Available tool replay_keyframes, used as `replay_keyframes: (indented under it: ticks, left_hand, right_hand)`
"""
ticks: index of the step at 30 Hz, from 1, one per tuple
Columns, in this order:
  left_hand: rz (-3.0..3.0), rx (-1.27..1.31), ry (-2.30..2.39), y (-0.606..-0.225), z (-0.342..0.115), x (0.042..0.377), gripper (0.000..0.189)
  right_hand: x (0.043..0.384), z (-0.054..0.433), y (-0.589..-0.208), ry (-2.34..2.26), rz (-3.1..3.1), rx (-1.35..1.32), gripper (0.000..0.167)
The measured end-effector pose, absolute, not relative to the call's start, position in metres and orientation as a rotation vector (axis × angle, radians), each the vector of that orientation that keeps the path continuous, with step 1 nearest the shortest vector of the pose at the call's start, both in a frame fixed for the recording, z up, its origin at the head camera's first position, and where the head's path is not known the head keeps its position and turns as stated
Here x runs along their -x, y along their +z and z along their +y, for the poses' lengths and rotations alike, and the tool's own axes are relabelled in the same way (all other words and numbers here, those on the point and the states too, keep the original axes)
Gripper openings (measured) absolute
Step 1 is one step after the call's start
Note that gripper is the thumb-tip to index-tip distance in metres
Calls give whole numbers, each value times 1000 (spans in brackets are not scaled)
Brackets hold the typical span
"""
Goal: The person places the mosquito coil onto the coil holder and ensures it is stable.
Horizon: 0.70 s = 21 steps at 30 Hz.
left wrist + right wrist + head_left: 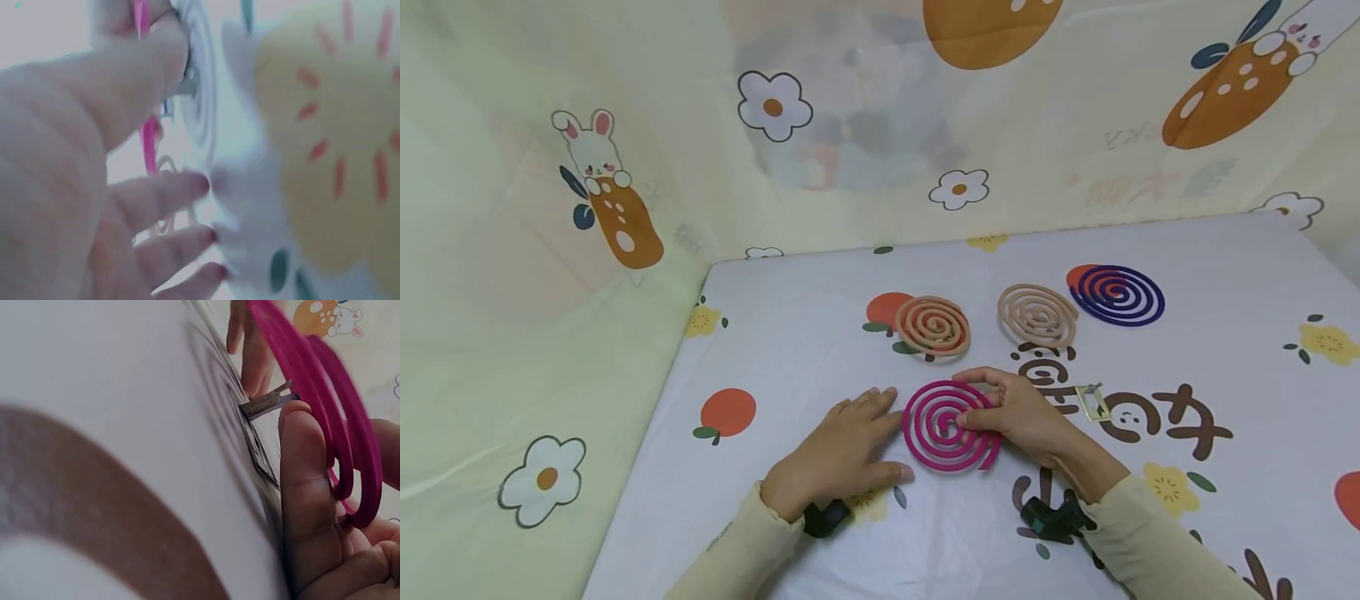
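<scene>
Between the thumb and fingers of my right hand (1026, 417), a magenta mosquito coil (949, 427) is held just above the cloth. Under the coil's centre, the right wrist view shows a metal coil stand (267, 403) with its forked prong upright, its tip right at the coil and close to my thumb. My left hand (846, 446) lies on the cloth to the left of the coil, fingers spread and gripping nothing. In the head view the coil hides this stand.
Behind the hands lie two tan coils (933, 327) and a dark blue coil (1117, 296). A second metal stand (1093, 402) lies right of my right hand. Printed cloth covers the table (805, 325), with a hanging printed curtain (865, 217) behind it.
</scene>
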State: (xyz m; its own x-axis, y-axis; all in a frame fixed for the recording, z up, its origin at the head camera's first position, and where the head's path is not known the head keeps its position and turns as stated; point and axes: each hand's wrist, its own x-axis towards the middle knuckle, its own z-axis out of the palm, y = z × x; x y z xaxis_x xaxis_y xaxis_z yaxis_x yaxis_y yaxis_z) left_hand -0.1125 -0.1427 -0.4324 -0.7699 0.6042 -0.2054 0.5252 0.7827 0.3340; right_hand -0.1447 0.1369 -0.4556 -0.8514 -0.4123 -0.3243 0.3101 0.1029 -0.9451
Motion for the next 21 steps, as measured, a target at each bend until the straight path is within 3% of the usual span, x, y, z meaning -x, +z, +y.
replay_keyframes:
  ticks: [4, 9, 21]
  left_hand:
    - [2742, -839, 502, -425, -145, 115, 73]
    - [2747, -890, 573, -421, -134, 118, 87]
    - [2779, -985, 380, -427, -107, 122, 110]
  right_hand:
    - [144, 136, -454, -1795, 1879, 92, 61]
    - [144, 137, -453, -1787, 1912, 116, 60]
    - [142, 141, -449, -1602, 2176, 207, 62]
